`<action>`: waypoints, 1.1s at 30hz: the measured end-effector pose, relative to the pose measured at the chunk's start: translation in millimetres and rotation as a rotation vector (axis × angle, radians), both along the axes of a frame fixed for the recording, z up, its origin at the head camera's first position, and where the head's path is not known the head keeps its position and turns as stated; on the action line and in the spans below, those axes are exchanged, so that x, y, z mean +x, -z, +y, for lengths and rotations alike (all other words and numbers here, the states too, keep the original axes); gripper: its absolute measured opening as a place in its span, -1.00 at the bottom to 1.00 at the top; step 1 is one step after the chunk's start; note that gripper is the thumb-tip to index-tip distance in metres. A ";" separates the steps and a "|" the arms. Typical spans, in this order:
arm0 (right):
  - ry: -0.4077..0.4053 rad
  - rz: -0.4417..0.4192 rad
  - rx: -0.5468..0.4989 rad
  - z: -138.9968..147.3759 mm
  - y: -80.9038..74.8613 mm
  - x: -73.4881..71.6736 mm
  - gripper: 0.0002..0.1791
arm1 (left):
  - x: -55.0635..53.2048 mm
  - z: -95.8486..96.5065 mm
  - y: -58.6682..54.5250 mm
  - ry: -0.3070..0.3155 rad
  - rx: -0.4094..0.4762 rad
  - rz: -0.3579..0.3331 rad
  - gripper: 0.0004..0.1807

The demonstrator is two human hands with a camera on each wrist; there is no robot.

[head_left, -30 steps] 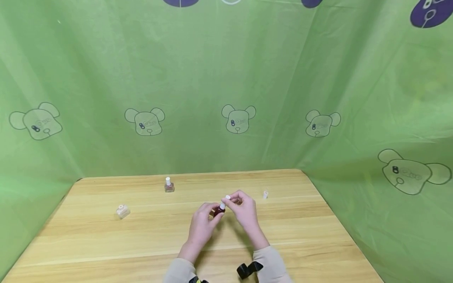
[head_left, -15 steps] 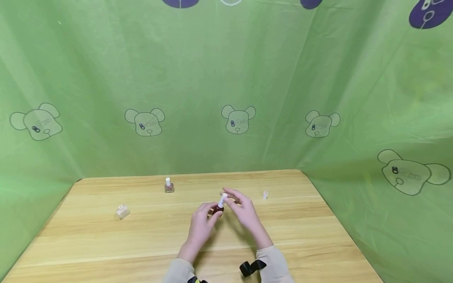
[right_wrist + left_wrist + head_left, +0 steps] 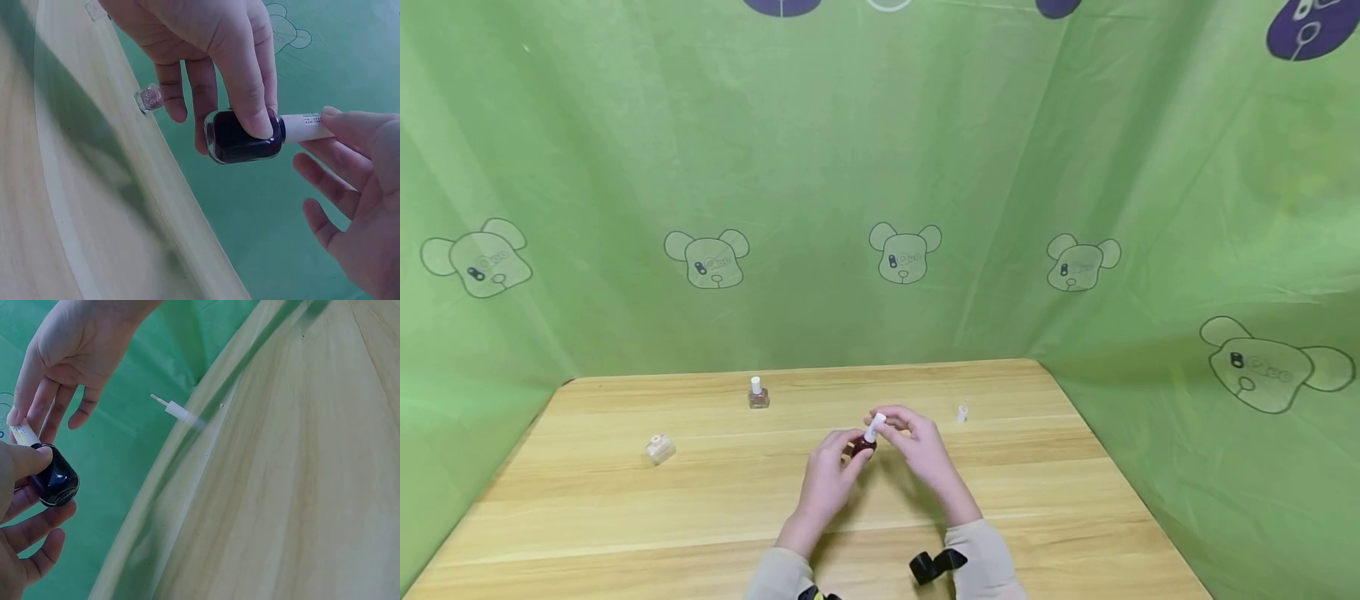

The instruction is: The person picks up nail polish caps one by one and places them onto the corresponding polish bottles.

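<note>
One white cap (image 3: 305,127) (in right hand (image 3: 916,442)) slightly farther right than before

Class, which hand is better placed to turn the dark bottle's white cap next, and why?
Probably the right hand: it pinches the white cap, while the left hand grips the dark bottle.

L hand (image 3: 215,47) grips dark btl (image 3: 232,146), R hand (image 3: 375,190) pinches its white cap (image 3: 304,127). Pinkish btl (image 3: 151,98) nr edge of counter (image 3: 75,187), green cloth (image 3: 275,231) beyond.
</note>
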State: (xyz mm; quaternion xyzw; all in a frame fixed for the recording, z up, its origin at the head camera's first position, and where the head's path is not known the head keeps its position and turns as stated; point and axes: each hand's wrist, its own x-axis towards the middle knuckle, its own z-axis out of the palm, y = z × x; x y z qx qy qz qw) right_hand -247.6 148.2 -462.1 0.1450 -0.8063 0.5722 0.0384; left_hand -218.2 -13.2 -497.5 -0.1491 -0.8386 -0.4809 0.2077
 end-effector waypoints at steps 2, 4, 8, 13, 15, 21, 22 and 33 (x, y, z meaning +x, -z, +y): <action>0.042 0.002 0.009 -1.2 0.4 0.2 -0.76 | 0.7 0.4 -0.8 -0.009 -0.015 0.001 -0.72; 0.078 0.007 0.003 -2.5 0.2 0.9 -0.79 | 1.0 0.7 -1.6 -0.018 -0.031 0.010 -0.72; 0.148 0.037 -0.011 -4.9 -0.1 2.2 -0.82 | 1.6 1.7 -2.4 -0.039 -0.058 0.026 -0.72; 0.251 0.059 -0.032 -8.3 0.3 3.3 -0.79 | 2.9 4.1 -2.6 -0.066 -0.092 0.052 -0.72; 0.288 0.057 -0.039 -9.0 1.2 3.0 -0.76 | 3.9 5.4 -2.8 -0.070 -0.096 0.061 -0.72; 0.272 0.062 -0.049 -8.4 2.6 1.2 -0.76 | 5.1 7.0 -2.3 -0.072 -0.076 0.059 -0.73; 0.249 0.060 -0.052 -7.8 2.7 0.7 -0.77 | 4.9 6.8 -2.0 -0.075 -0.074 0.057 -0.73; -0.092 -0.052 -0.049 3.6 -5.0 1.3 -0.60 | 2.6 4.5 -1.0 -0.059 -0.026 0.059 -0.74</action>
